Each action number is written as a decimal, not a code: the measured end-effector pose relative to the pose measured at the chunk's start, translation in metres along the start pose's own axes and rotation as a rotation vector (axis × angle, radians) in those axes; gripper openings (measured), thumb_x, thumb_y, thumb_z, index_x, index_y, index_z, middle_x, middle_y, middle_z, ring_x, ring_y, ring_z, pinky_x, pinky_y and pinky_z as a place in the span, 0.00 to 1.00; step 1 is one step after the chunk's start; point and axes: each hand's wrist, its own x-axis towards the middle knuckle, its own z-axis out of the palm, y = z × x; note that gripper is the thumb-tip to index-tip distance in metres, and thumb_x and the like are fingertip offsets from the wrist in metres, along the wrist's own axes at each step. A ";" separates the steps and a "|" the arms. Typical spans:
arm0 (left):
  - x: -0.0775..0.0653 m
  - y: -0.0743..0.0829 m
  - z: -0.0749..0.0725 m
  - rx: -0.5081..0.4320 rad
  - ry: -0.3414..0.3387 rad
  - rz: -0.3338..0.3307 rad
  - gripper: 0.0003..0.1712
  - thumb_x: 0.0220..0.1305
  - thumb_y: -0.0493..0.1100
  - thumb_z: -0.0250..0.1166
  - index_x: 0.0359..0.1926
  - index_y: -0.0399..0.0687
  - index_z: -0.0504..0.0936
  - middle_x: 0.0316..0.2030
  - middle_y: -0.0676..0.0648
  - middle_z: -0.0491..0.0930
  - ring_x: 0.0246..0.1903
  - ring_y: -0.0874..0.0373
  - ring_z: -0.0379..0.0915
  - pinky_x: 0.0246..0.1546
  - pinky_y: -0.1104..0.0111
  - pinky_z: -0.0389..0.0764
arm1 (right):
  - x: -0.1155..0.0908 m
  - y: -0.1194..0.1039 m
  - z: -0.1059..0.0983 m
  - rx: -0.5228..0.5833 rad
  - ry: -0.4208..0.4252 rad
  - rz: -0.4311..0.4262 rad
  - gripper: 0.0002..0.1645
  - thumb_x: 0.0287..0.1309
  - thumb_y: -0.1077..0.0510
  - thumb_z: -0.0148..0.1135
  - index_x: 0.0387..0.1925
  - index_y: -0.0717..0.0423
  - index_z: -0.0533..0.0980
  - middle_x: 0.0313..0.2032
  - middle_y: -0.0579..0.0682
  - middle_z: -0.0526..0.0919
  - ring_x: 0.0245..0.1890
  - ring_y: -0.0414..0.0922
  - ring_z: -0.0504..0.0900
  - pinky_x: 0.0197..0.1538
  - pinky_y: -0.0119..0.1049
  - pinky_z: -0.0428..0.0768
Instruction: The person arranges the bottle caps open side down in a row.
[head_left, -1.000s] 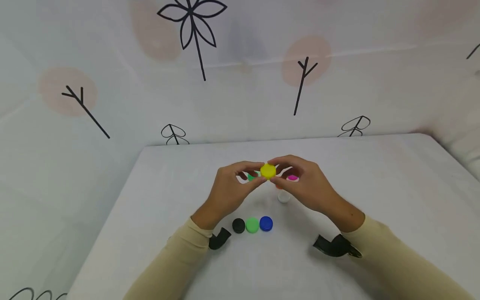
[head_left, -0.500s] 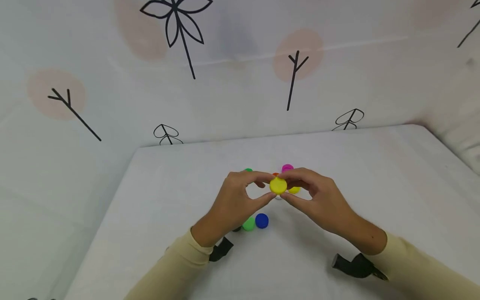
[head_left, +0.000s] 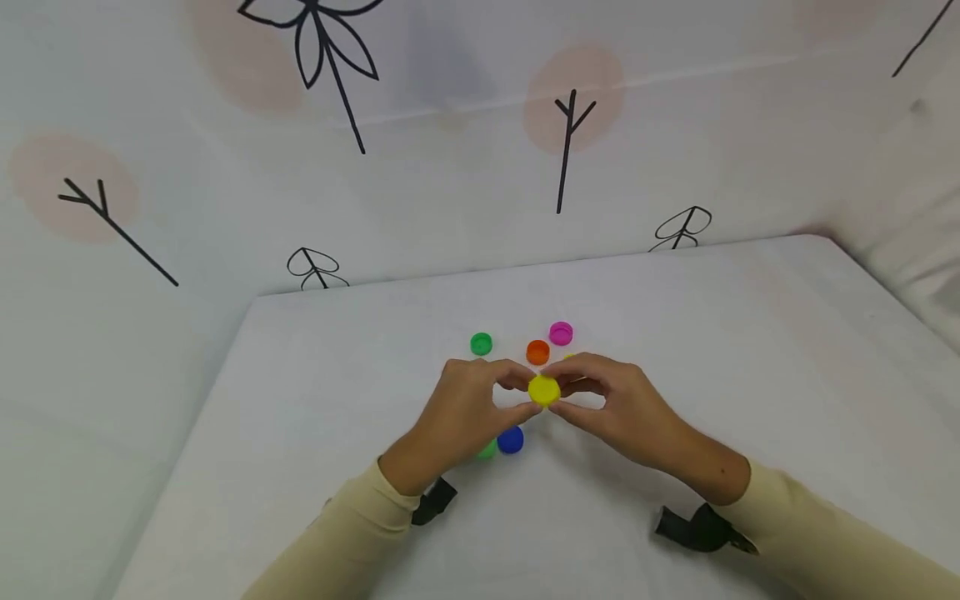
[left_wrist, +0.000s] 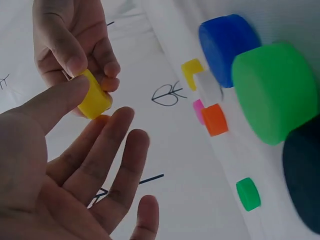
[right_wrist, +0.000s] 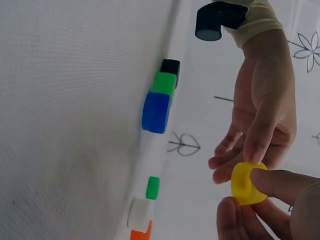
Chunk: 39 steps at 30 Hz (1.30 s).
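Observation:
Both hands are raised over the table with a yellow bottle cap (head_left: 543,390) between them. My left hand (head_left: 453,417) pinches its left side between thumb and index finger. From the other side my right hand (head_left: 637,417) pinches the same cap by thumb and fingertips. In the left wrist view the yellow cap (left_wrist: 94,97) is tilted on edge, and the left hand's other fingers are spread loosely. The right wrist view shows the cap's (right_wrist: 248,184) side wall, with both thumbs on it.
Behind the hands lie green (head_left: 482,343), orange (head_left: 537,352) and pink (head_left: 561,333) caps, a partly hidden yellow cap and a white cap (right_wrist: 139,215). Nearer stand blue (head_left: 511,439), light green (left_wrist: 275,92) and black (left_wrist: 305,170) caps in a row. A patterned cloth hangs behind the white table.
The hands have lowered with the yellow cap, which stays between both. The head view has shifted, and the orange and pink caps behind the hands are now uncovered.

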 end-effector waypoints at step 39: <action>-0.004 -0.007 0.020 0.246 -0.340 -0.096 0.19 0.59 0.58 0.72 0.47 0.55 0.88 0.38 0.58 0.88 0.36 0.65 0.78 0.41 0.68 0.75 | 0.001 0.020 0.016 -0.108 -0.310 0.223 0.19 0.53 0.57 0.76 0.48 0.53 0.83 0.37 0.41 0.85 0.36 0.37 0.79 0.41 0.26 0.82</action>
